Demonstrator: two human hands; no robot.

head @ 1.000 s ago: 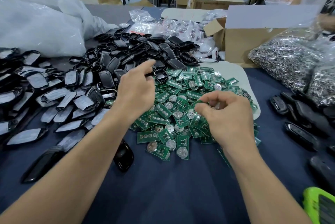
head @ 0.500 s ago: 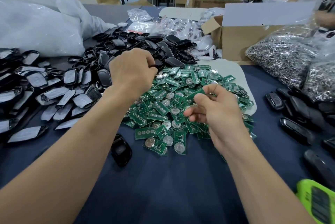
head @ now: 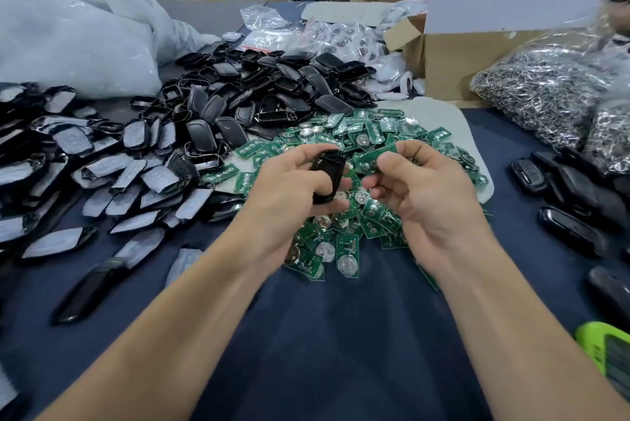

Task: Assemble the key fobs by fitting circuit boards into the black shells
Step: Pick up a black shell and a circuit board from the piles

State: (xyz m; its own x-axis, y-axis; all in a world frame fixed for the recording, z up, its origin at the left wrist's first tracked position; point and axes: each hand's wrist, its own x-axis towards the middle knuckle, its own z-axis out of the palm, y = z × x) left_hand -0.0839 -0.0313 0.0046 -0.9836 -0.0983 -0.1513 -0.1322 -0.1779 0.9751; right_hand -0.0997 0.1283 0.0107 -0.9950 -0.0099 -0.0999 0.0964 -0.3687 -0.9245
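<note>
Left hand [head: 289, 197], fingers curled, grips a black shell [head: 326, 177] above the pile of green circuit boards [head: 346, 245] on the counter [head: 324, 335]. Right hand [head: 431, 197], at 3 o'clock of the shell and just apart from it, pinches one circuit board [head: 373, 157] between thumb and forefinger. The loose shell heap [head: 272, 86] lies at 11 o'clock of the hands.

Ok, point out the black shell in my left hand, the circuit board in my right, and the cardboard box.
black shell [head: 328, 178]: head view, middle of its dark body.
circuit board [head: 371, 157]: head view, centre of its green face.
cardboard box [head: 477, 61]: head view, brown front wall.
</note>
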